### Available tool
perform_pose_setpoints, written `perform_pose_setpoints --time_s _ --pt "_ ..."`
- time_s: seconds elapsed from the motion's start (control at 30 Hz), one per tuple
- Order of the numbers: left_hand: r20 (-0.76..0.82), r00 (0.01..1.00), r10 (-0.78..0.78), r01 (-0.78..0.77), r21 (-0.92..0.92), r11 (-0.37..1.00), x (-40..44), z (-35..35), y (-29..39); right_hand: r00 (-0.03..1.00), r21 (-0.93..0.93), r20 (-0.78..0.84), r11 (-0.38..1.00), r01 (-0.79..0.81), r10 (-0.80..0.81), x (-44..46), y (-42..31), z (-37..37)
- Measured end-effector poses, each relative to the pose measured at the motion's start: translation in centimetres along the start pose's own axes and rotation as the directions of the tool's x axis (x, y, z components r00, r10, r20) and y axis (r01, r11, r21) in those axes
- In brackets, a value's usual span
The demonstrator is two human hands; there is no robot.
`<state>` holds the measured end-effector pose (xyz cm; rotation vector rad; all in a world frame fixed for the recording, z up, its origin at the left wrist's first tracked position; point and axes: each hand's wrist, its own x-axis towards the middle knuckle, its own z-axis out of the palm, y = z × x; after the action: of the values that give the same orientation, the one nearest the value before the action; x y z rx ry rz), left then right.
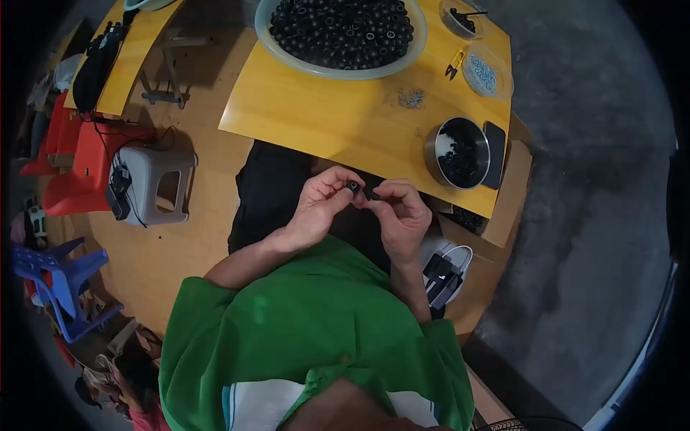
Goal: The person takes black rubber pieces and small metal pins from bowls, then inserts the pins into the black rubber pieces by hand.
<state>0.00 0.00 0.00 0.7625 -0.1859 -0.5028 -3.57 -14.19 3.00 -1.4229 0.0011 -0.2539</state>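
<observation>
there are two tables (pixel 295 108), one steel pot (pixel 435 152) and one grey stool (pixel 144 169).

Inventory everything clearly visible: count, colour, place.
tables: two, yellow, ahead, upper left
basin: one, whitish, front table
ring pieces: many, black, in basin
metal pot: one, silver, table's right
tubs: two, clear, far right
snips: one, yellow, beside tubs
small bits: pile, grey, table's middle
flat slab: one, black, beside pot
box: one, brown, below right
seats: several, red, grey, blue, left
shirt: one, green, lower middle
left hand: one, bare, holding black ring
right hand: one, bare, close

Both hands (pixel 313 215) (pixel 403 224) close — fingers bent
</observation>
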Motion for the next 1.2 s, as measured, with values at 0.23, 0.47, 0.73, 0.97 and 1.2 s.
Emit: perform_pose_setpoints --time_s 0.23,0.47,0.73,0.97,1.2 --pt "-0.033 0.999 -0.017 0.024 0.226 0.974 -0.4 0.9 0.7 0.997 -0.291 0.02 0.954 0.078 -0.076 0.3 -0.6 0.5" --pt "-0.037 0.997 0.07 -0.042 0.504 0.863 -0.6 1.0 1.0 0.985 -0.53 0.065 0.831 0.168 -0.158 0.4 -1.6 0.8" --pt "0.045 0.978 0.205 -0.159 0.793 0.587 -0.2 1.0 2.1 0.986 -0.521 0.112 0.838 0.161 -0.12 0.5 -2.2 0.8" --pt "0.018 0.972 0.233 -0.175 0.717 0.675 -0.4 0.8 1.3 0.996 -0.368 0.041 0.926 0.083 -0.073 -0.4 -1.1 0.6" --pt "0.021 0.979 0.202 -0.157 0.708 0.689 -0.3 1.2 1.7 0.994 -0.315 0.002 0.943 0.104 -0.109 -0.7 -0.8 0.4"
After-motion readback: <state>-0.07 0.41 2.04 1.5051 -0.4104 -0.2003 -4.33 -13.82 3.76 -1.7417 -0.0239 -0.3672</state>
